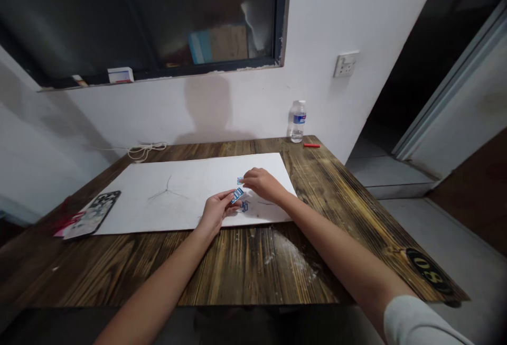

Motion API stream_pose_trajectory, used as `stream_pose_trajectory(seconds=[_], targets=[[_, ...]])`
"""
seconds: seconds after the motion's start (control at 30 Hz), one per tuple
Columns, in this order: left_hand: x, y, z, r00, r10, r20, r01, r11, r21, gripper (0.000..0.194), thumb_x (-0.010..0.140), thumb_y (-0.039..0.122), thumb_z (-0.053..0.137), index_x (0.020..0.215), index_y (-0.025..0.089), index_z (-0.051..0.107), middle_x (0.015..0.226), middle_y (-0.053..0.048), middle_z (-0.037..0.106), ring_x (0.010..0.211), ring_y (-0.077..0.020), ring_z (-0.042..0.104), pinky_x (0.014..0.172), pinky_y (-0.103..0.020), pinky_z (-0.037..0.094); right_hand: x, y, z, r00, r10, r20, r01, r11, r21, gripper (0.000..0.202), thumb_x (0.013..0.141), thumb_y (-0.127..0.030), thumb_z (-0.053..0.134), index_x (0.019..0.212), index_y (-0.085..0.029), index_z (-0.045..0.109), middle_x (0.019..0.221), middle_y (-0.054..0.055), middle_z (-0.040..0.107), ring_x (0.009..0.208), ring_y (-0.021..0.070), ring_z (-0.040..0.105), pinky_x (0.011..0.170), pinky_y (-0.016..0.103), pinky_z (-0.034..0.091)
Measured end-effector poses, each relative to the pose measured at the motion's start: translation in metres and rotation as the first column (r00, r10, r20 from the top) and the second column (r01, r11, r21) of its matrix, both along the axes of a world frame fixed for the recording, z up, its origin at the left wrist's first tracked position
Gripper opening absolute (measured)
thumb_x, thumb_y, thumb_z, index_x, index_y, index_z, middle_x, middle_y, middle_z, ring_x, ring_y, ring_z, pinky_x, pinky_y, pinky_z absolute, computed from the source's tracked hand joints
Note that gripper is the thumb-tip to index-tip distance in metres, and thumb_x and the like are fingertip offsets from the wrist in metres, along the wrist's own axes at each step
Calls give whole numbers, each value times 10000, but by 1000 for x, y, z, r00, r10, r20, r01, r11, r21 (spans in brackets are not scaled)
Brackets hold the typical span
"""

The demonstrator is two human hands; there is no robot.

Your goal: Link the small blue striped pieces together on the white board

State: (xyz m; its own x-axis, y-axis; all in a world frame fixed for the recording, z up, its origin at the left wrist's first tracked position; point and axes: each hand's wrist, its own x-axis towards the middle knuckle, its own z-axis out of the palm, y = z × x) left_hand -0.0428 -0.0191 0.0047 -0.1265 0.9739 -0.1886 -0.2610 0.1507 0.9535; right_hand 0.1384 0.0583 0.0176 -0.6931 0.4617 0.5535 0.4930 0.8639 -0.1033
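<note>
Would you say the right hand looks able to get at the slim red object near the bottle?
Probably yes: nothing visible blocks the way from the right hand across the table to the slim red object; the bottle stands farther back. Some stretching may be needed.

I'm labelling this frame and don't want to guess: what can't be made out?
All in the head view:
- Near end of the held blue piece: hidden by the left hand.
- Whether the right hand touches the farther blue piece: too small to tell.
- Wording on the bottle label: too small.
- Right sleeve: cut off by the bottom edge.
</note>
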Motion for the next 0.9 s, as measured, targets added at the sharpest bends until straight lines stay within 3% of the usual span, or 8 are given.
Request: stream_pose_trajectory(seconds=[0.13, 0.3, 0.5, 0.9], targets=[[3, -2, 1, 997, -57, -50, 55, 998, -37, 307, 715, 186, 694, 996, 66, 661, 673, -93, 690, 570, -148, 655, 526, -227, 544, 7, 16, 2, 987, -162, 5, 161, 981, -108, 279, 890, -272, 509, 1118, -158, 623, 1074, 112, 641, 971, 189, 520, 827, 308, 375], [6, -3, 0, 992, -103, -78, 99, 993, -60, 296, 695, 182, 704, 970, 79, 671, 736, -105, 697, 578, -157, 655, 504, -240, 545, -12, 27, 6, 969, -109, 221, 133, 987, -93, 277, 836, -244, 566, 1092, -163, 634, 1071, 94, 658, 1011, 205, 534, 846, 309, 382], [6, -3, -1, 991, -112, -76, 107, 992, -60, 274, 703, 189, 698, 954, 82, 675, 731, -101, 690, 593, -156, 653, 506, -236, 540, -41, 37, 2, 873, -131, 470, 182, 981, -65, 222, 836, -239, 512, 945, -133, 674, 941, 121, 684, 919, 222, 593, 757, 305, 412], [4, -1, -5, 992, -103, -75, 101, 994, -35, 273, 698, 209, 703, 940, 85, 678, 732, -104, 688, 570, -147, 644, 496, -224, 521, -50, 35, -9, 847, -138, 514, 157, 988, 7, 209, 871, -188, 458, 926, -104, 642, 877, 140, 673, 842, 223, 619, 724, 307, 417]])
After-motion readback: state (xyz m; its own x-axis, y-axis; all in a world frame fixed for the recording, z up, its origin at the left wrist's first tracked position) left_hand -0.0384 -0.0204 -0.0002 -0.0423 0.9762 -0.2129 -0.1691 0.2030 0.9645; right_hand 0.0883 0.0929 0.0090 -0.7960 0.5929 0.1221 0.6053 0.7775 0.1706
